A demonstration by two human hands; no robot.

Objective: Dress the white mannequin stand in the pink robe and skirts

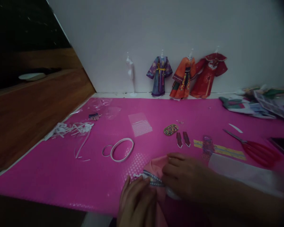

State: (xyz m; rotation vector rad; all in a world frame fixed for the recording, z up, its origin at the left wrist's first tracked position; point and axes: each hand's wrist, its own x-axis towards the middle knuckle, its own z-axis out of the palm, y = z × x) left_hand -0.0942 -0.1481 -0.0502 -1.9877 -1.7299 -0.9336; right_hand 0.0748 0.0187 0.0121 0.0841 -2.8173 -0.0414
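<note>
A small pink doll dress [156, 164] lies at the near edge of the table, with a dark blue, white-dotted trim [149, 174] crossing its chest. A white mannequin neck [136, 175] pokes out of it toward the left. My left hand [137, 203] has its fingers pressed together over the neck and collar end. From the right, my right hand [181, 173] pinches the pink cloth beside the trim with curled fingers. Both hands cover much of the dress, and its lower part is dim.
Along the wall stand a bare white mannequin [130, 72] and purple [160, 75], orange [184, 77] and red [209, 75] dressed ones. Red-handled scissors [257, 151], a yellow strip [229, 152], a bead sheet [141, 127], a tape ring [112, 154] and paper scraps [68, 127] lie around.
</note>
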